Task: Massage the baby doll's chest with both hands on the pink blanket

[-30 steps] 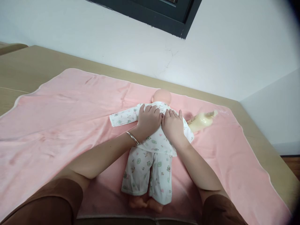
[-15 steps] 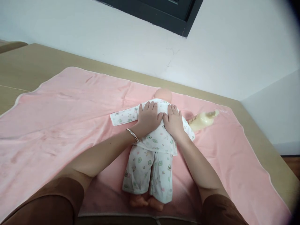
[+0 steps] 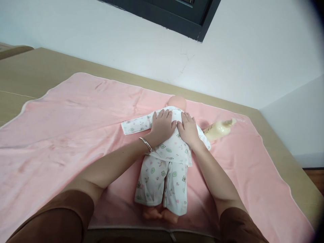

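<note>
A baby doll (image 3: 174,152) in white printed pyjamas lies stretched out on a pink blanket (image 3: 83,111), its bare head at the far end and its feet towards me. My left hand (image 3: 162,126) rests flat on the left side of the doll's upper back, fingers pointing to the head. Beside it, my right hand (image 3: 188,130) lies flat on the right side, also with fingers extended. The two thumbs almost meet at the middle. A pale yellow pump bottle (image 3: 219,131) lies on its side just right of the doll's sleeve.
The blanket covers much of a wooden table (image 3: 58,65). Behind the table rises a white wall (image 3: 141,44) with a dark frame (image 3: 177,23) above. Another wooden edge (image 3: 15,51) shows at the far left.
Both hands stay flat on the doll's back. The doll's legs and lower body have shifted very slightly right and up in view, along with my left arm.
</note>
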